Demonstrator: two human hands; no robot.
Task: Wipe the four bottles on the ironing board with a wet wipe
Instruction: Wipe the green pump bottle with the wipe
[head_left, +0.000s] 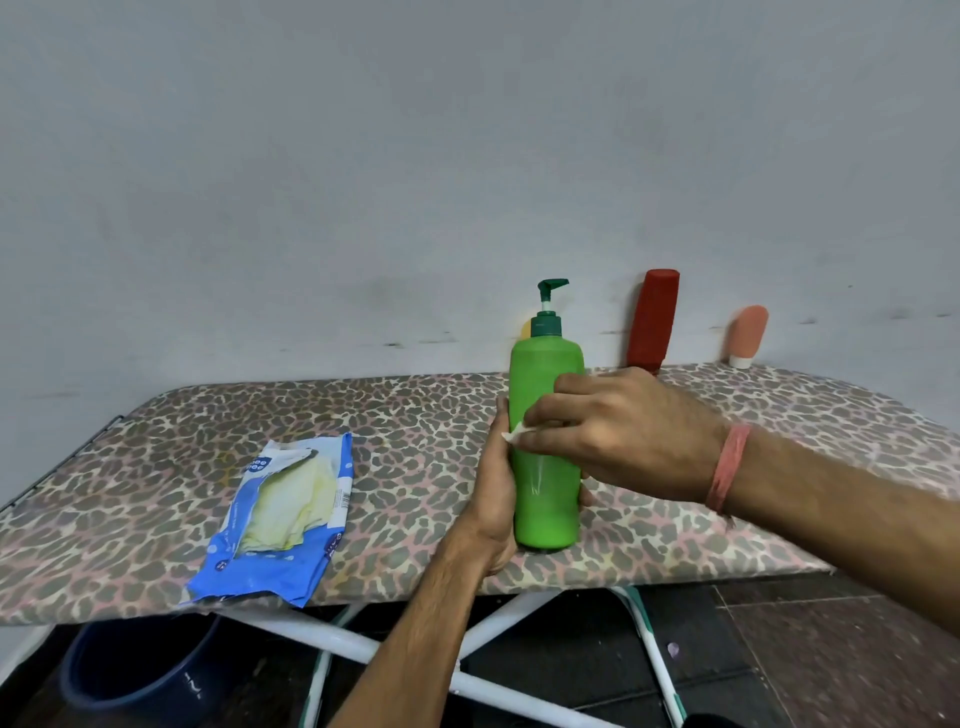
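Observation:
A tall green pump bottle (545, 499) stands upright near the front edge of the leopard-print ironing board (415, 415). My left hand (493, 493) grips its left side from behind. My right hand (613, 431) presses a small white wet wipe (514, 431) against the bottle's middle. A red bottle (652, 319) and a small peach tube (748, 335) lean on the wall at the back right. A sliver of a yellow bottle (525, 328) shows behind the green one.
An open blue pack of wet wipes (280, 519) lies on the board's left front. Under the board are its white crossed legs (358, 644) and a dark blue bucket (140, 670). A grey wall (415, 182) backs the board.

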